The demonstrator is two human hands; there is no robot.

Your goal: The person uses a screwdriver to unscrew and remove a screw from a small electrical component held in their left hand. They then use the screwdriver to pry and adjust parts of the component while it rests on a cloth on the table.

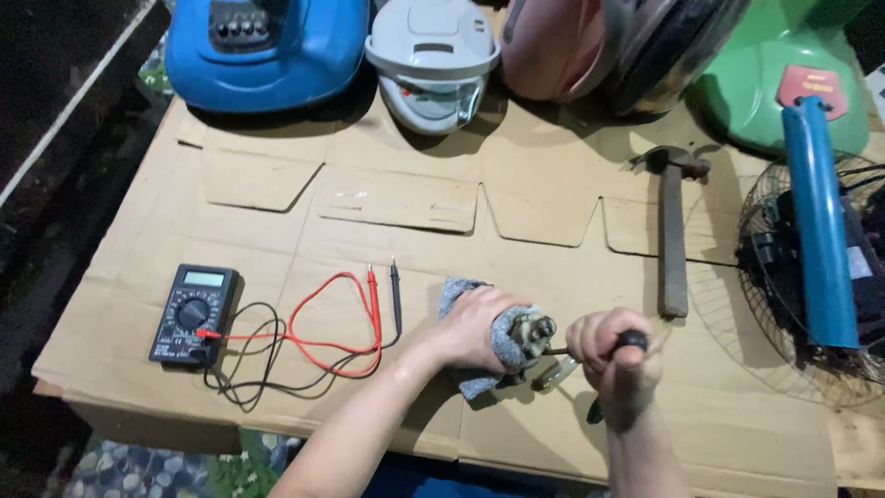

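Clamped in my left hand (475,325), a grey rag (454,293) cushions the small motor (533,330) so it can't twist. My right hand (613,355) fists a screwdriver (631,340), tip at its end face.

multimeter (194,314) with leads, hammer (673,231), fan (811,277), blue cooker (267,41)

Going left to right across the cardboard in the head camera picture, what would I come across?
Multimeter → red and black test leads → left hand gripping a cloth-wrapped metal part → right hand holding a screwdriver → hammer → fan.
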